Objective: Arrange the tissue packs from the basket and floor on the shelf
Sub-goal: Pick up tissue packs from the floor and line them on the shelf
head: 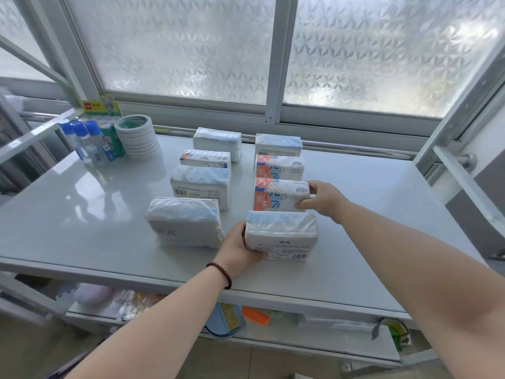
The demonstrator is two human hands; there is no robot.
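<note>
Both forearms reach up from the bottom of my view toward the shelf [82, 214], a pale, glossy top under a frosted window [177, 45]. On my left wrist I see a dark bead bracelet [222, 273]. My left hand [240, 246] grips the nearest pack [281, 235] at its left end, fingers curled under its front edge; that pack stands at the front of the right-hand row. Just to its left, apart from my hand, sits another white pack [184, 221] at the front of the left row.

My right hand [321, 198] holds the orange-and-blue printed pack [278, 194] right behind the near one, thumb on top and fingers at its right end. Behind it I count a second printed pack [278, 166] and then a white one [278, 144] by the window ledge. In the left row, going back, I see a white pack with a barcode [200, 184], a printed pack [205, 158], and a white pack [217, 142] at the rear. Eight packs in all stand on the shelf in two rows.

Far left at the back I see a stack of tape rolls [138, 138], blue-capped bottles [84, 140] and a green box [101, 106]. Below the shelf, a lower tier holds blurred coloured items I cannot make out.
</note>
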